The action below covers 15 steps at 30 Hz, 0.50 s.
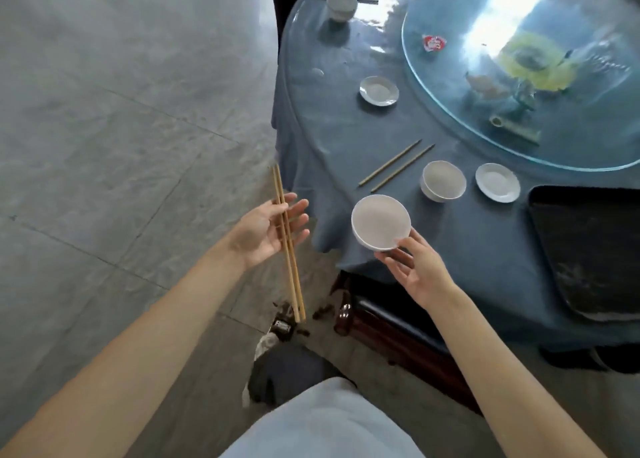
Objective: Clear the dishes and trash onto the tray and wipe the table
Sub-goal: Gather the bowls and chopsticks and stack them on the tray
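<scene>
My left hand (268, 231) holds a pair of wooden chopsticks (289, 246) over the floor, left of the table. A white bowl (381, 222) is gripped by its rim in my right hand (414, 267) above the table's near edge. On the blue tablecloth (346, 135) lie another pair of chopsticks (396, 165), a second white bowl (443, 180), a small white saucer (497, 182) and a farther saucer (378, 90). A third bowl (341, 6) with dark chopsticks sits at the far edge. The black tray (588, 250) rests at the table's right.
A glass turntable (450, 87) covers the table's middle, carrying a red-and-white wrapper (433, 43), a yellow decoration and a bamboo tube (516, 130). A dark wooden chair (388, 326) stands tucked under the table's near edge. Grey tiled floor (121, 111) stretches to the left.
</scene>
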Motion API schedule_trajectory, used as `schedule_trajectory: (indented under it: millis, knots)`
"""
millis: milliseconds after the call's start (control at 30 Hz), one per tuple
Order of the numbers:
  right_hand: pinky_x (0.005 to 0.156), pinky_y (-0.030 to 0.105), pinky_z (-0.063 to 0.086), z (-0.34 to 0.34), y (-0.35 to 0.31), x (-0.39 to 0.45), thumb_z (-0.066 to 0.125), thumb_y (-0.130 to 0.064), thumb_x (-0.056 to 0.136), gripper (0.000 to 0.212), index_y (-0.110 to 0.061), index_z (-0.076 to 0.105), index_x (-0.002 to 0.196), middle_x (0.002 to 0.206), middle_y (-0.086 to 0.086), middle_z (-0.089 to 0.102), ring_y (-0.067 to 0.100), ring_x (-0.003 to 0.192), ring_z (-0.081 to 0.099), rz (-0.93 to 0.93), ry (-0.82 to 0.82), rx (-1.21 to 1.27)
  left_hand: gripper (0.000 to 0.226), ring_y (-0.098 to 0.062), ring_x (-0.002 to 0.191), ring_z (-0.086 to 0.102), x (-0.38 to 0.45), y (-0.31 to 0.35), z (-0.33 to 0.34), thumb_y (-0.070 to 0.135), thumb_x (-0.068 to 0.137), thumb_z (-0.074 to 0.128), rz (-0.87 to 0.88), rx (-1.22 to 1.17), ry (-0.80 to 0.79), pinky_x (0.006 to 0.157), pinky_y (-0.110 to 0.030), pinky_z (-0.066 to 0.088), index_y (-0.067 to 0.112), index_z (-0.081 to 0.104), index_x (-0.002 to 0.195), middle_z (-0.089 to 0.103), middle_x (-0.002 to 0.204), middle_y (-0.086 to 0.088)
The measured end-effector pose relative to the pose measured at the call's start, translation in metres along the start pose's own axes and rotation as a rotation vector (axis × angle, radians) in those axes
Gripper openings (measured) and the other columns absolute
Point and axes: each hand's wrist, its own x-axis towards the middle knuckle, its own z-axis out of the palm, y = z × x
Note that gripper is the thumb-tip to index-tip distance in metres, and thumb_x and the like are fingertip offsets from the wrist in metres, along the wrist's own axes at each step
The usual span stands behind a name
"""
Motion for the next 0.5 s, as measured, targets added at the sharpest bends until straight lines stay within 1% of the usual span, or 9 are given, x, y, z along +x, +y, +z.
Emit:
schedule_trajectory:
  millis: [133,233,333,400,500]
  knots:
    - [0.062,0.023,0.06,0.022,-0.015,0.026,0.066,-0.012,0.095,0.046,-0.034,0.064,0.135,0.116,0.009,0.077,0.031,0.099,0.077,0.01,0.114,0.083,0.018,-0.018,0.079,0.075,0.053,0.044,0.006,0.013,0.108,0.041,-0.081,0.129,0.032,0.069,-0.035,0.063,0.013,0.058,0.113,0.078,0.1,-0.001]
    - [0.063,0.023,0.06,0.032,-0.032,0.038,0.069,-0.014,0.094,0.045,-0.034,0.065,0.135,0.114,0.005,0.078,0.031,0.097,0.078,0.001,0.21,0.138,0.02,-0.018,0.082,0.076,0.091,0.081,0.009,0.015,0.109,0.041,-0.088,0.246,0.039,0.068,-0.033,0.063,0.011,0.059,0.114,0.076,0.103,-0.005]
    - [0.067,0.026,0.062,0.041,-0.052,0.044,0.069,-0.017,0.094,0.043,-0.036,0.066,0.133,0.114,0.001,0.079,0.03,0.098,0.078,-0.032,0.264,0.151,0.022,-0.018,0.078,0.076,0.131,0.112,0.025,0.025,0.109,0.042,-0.1,0.386,0.018,0.064,-0.034,0.061,0.018,0.062,0.114,0.077,0.095,-0.002]
    - [0.069,0.026,0.061,0.044,-0.064,0.049,0.069,-0.019,0.095,0.041,-0.036,0.066,0.131,0.115,0.0,0.078,0.029,0.099,0.078,-0.063,0.309,0.18,0.022,-0.017,0.072,0.074,0.162,0.122,0.045,0.032,0.109,0.041,-0.131,0.512,-0.041,0.06,-0.034,0.06,0.027,0.062,0.114,0.077,0.091,0.002]
    - [0.072,0.027,0.059,0.047,-0.08,0.064,0.068,-0.02,0.095,0.039,-0.034,0.065,0.131,0.116,0.001,0.078,0.028,0.1,0.077,-0.128,0.411,0.273,0.021,-0.012,0.064,0.07,0.217,0.129,0.079,0.034,0.108,0.043,-0.132,0.71,-0.105,0.052,-0.029,0.054,0.035,0.063,0.11,0.075,0.089,0.004]
